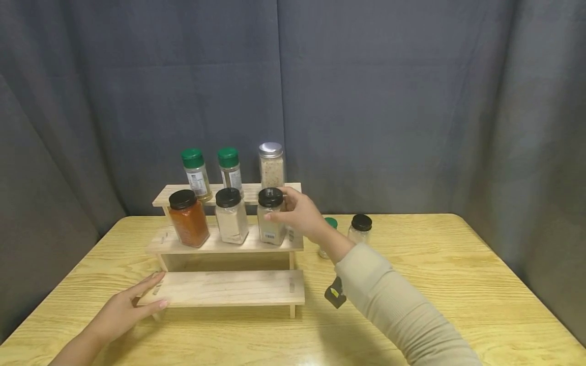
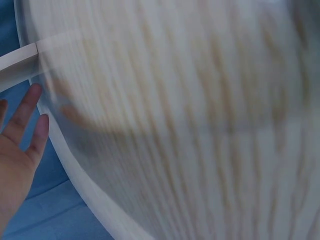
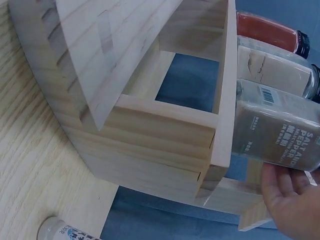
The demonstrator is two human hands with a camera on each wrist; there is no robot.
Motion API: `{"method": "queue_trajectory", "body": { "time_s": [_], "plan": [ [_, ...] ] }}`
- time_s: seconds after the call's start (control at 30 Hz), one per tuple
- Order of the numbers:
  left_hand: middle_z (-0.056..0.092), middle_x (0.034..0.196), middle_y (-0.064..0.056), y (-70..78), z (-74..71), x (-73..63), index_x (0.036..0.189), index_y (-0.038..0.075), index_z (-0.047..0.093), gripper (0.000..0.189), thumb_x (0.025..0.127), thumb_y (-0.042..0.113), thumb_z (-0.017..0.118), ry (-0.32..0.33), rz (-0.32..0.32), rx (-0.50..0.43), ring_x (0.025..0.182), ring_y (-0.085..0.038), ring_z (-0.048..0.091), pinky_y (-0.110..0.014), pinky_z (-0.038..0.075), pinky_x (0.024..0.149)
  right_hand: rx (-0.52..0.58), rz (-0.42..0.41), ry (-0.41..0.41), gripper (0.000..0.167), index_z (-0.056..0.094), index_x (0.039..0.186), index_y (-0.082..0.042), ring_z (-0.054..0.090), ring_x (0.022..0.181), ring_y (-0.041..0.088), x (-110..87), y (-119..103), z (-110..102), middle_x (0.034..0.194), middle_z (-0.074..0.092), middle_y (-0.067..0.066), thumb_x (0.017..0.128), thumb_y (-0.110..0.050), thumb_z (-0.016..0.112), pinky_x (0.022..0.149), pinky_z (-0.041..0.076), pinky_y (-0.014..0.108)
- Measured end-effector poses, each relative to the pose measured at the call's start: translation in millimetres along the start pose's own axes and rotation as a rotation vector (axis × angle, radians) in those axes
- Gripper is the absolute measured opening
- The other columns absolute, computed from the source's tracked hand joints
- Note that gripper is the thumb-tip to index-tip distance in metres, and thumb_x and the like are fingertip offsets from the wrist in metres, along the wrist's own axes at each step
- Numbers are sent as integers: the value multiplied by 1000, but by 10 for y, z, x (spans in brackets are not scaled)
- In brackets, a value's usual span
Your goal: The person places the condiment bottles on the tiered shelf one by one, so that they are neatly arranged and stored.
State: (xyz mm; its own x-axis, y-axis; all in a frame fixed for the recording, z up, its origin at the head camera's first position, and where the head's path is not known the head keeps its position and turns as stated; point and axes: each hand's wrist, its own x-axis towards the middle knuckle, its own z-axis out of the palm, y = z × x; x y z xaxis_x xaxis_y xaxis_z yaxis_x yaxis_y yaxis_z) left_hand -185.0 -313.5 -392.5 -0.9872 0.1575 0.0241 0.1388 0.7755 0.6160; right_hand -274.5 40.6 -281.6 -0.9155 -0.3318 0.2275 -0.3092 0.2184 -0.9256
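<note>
My right hand [image 1: 299, 213] grips a square salt and pepper jar [image 1: 271, 223] with a black lid, thumb in front and fingers behind. This jar stands at the right end of the middle tier of a wooden three-tier rack [image 1: 220, 290]. In the right wrist view, its "SALT AND PEPPER" lettering [image 3: 295, 142] shows. Left of it stand a jar of pale powder [image 1: 232, 218] and an orange-red spice jar [image 1: 189, 223], both black-lidded. My left hand [image 1: 121, 310] touches the left end of the lowest tier, its fingers spread and fairly straight; the left wrist view shows some of them.
On the top tier stand two green-capped shakers [image 1: 196, 175] [image 1: 230, 168] and a silver-lidded jar [image 1: 272, 170]. Right of the rack are a black-lidded jar [image 1: 360, 229], a green-capped bottle [image 1: 330, 222] and a dark object with a yellow mark [image 1: 335, 294], partly hidden by the right arm.
</note>
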Motion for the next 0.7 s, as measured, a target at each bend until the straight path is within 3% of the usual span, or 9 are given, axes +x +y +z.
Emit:
{"method": "queue_trajectory", "body": {
  "time_s": [0.47, 0.7],
  "plan": [
    [25, 135, -22, -13, 20, 2, 136, 15, 30, 70, 79, 47, 56, -8, 2, -12, 113, -48, 31, -59, 33, 82, -34, 12, 4, 58, 45, 123, -12, 53, 94, 19, -42, -16, -113, 100, 57, 9, 72, -18, 71, 78, 46, 32],
    [23, 136, -21, 16, -11, -4, 137, 15, 27, 70, 80, 47, 54, -27, -9, -2, 112, -50, 31, -61, 33, 80, -113, 32, 16, 58, 45, 124, -14, 52, 97, 18, -123, -20, -249, 106, 54, 6, 72, -25, 70, 81, 44, 34]
  ]
}}
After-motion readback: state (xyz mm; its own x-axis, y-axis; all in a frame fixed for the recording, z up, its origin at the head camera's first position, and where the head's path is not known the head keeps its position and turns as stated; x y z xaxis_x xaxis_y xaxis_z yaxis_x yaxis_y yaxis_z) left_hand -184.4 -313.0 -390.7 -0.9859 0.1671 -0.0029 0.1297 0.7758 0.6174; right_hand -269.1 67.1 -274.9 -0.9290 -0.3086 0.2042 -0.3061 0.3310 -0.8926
